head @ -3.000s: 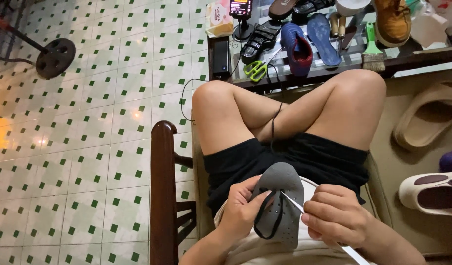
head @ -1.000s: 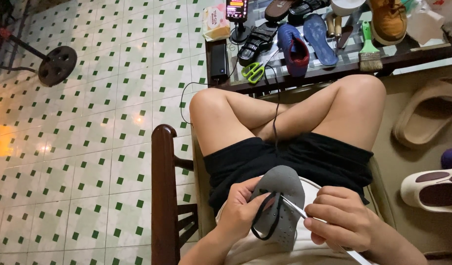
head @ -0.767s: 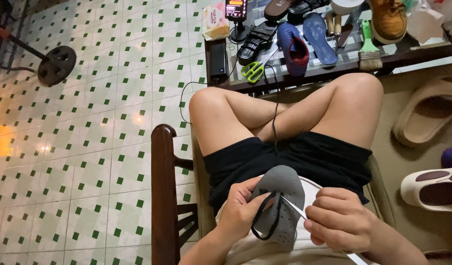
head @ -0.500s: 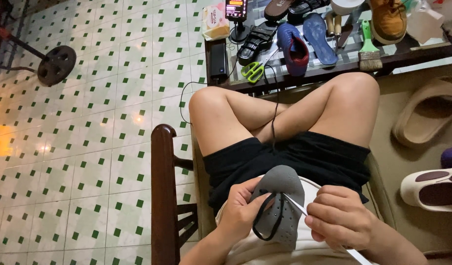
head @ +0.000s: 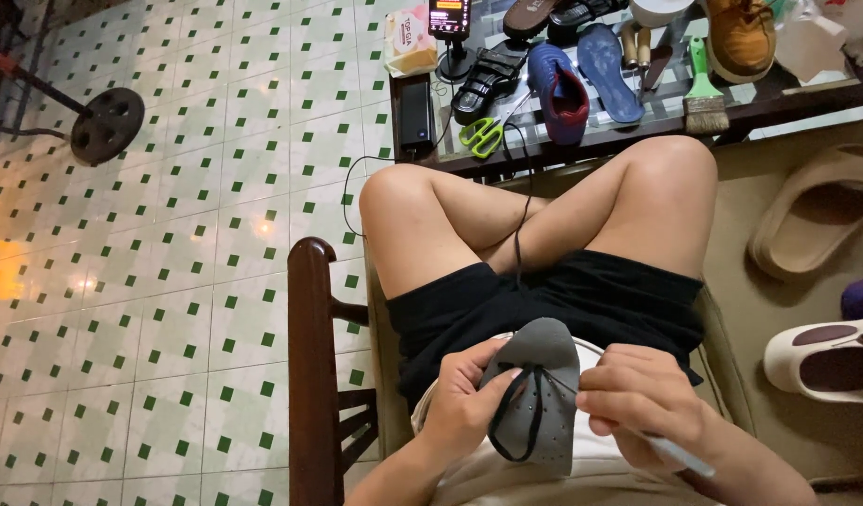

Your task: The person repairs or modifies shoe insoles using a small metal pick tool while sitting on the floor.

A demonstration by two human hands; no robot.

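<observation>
Left hand (head: 464, 403) grips the grey perforated shoe upper (head: 541, 389) and its black lace loop (head: 516, 422). Right hand (head: 637, 403), just beside, is clenched round a thin white tool (head: 670, 452); a slip might jab the thumb.

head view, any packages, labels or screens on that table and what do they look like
Carton: far-left end of the table, a small cream and orange box with a printed face.
Phone screen: just right of the carton, upright on a black stand, lit, dark with coloured lines.
Black box: left table edge, flat rectangular block, plain.
</observation>
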